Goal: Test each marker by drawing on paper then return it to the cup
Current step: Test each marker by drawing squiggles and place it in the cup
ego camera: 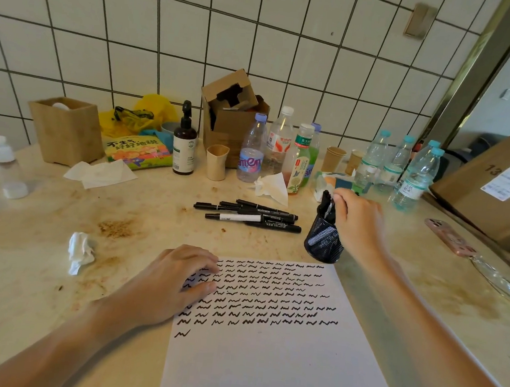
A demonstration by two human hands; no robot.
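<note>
— Several markers [326, 207] stand in the black mesh cup [323, 241], caps up. See where the right hand [357, 224] is?

— At the cup's mouth. Its grip is narrow, fingertips pinched on the top of one marker among those in the cup. The cup leans a little and sits just beyond the paper's far right corner.

— And the paper [268, 348]?

— White sheet, lying flat on the surface [153, 215] right in front of the person. Rows of short black squiggles fill its upper half; one squiggle sits alone below them at the left — the lower part is blank.

— The left hand [172, 281]?

— Palm down on the sheet's upper left corner, fingers relaxed and spread a little over the squiggles. It holds nothing.

— More markers?

— A loose pile of markers [249, 213] lies beyond the paper, to the left of the cup, most black, one with a white barrel, all capped as far as I can tell.

— Farther out?

— A crumpled tissue [79, 252] left of the paper. Along the tiled wall: a wooden box [67, 133], a dark pump bottle [184, 144], an open cardboard carton [229, 120], several drink bottles [277, 152] and water bottles [409, 173]. A pink phone [448, 238] lies on the surface at the right, near a big cardboard box [501, 184].
</note>
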